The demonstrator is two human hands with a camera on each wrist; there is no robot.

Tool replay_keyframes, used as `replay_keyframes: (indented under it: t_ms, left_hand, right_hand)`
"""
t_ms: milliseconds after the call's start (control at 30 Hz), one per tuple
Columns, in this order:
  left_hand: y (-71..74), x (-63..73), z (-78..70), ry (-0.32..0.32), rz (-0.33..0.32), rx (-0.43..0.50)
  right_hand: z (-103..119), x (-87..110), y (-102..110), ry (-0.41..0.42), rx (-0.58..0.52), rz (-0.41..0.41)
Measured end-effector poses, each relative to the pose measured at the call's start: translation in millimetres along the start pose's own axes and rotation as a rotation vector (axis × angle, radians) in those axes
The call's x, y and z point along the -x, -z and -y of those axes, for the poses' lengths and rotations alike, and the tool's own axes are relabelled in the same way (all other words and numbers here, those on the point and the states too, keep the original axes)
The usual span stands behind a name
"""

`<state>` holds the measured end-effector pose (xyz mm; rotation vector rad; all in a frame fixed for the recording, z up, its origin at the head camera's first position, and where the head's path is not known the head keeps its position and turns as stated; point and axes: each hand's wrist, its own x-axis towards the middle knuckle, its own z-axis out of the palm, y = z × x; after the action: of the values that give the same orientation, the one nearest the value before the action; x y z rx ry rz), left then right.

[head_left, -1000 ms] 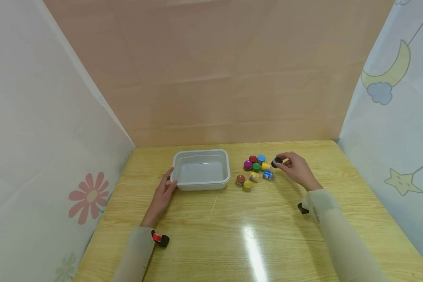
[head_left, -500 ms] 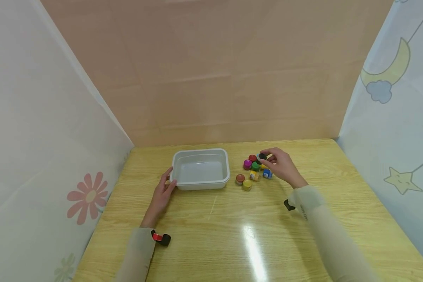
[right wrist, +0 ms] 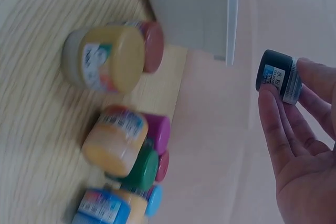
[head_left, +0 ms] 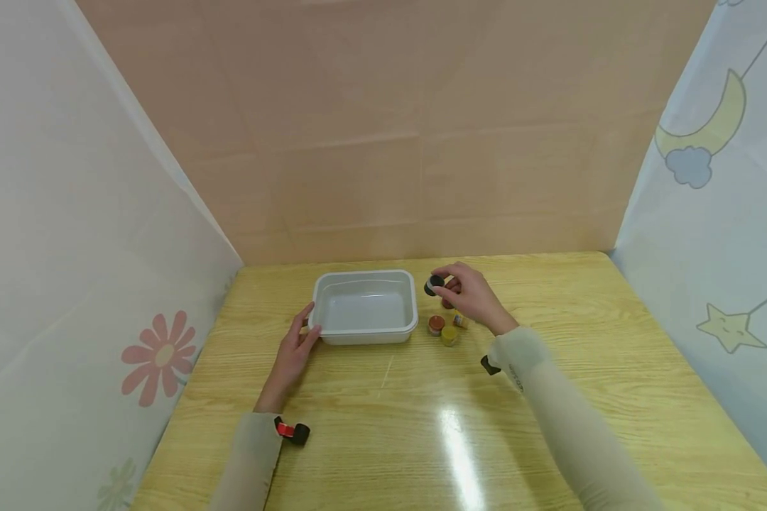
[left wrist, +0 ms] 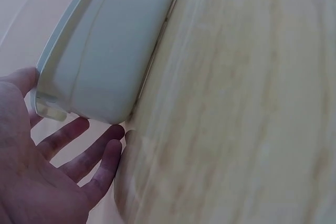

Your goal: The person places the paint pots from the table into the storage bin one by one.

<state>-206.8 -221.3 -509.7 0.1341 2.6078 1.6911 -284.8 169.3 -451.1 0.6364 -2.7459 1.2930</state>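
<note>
Black jar [head_left: 434,285] is pinched between thumb and fingers in the grip of the right hand [head_left: 476,294], raised above the surface [head_left: 358,426] just right of the tray [head_left: 364,333]. The left hand [head_left: 294,351] grasps the tray's near left corner, thumb and fingers astride it. On the surface, a yellow jar [head_left: 449,336] and brown jar [head_left: 436,325] stand side by side, near a green jar [right wrist: 143,169].

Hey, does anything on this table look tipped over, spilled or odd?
Yes: in the right wrist view, an orange jar and a blue jar appear to lie on their sides, while the nearby yellow jar stands upright. I see no spill, and the white tub sits flat.
</note>
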Motion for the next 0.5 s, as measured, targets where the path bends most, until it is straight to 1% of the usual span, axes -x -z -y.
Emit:
replay_keyframes:
  t_ms: [33,133,267,367,500]
  left_hand:
    - [0.9,1.9,-3.9,-0.001,-0.004,0.0]
    - [1.7,4.5,-8.9,-0.006,-0.005,-0.008]
    - [1.7,4.7,-9.1,-0.008,0.0,0.003]
    - [-2.4,-2.0,8.4,-0.011,-0.022,0.003]
    - [-10.0,-9.8,28.6,-0.018,-0.034,-0.005]
  right_hand:
    - [3.3,-3.2,-3.3,0.006,-0.004,0.006]
    - [12.5,-12.1,-13.1,0.013,0.004,0.01]
    - [22.1,-22.9,-26.9,0.002,-0.002,0.023]
    - [27.7,-30.5,-37.1,-0.017,-0.019,0.038]
    - [33.1,-39.5,-51.0,-0.049,-0.047,0.051]
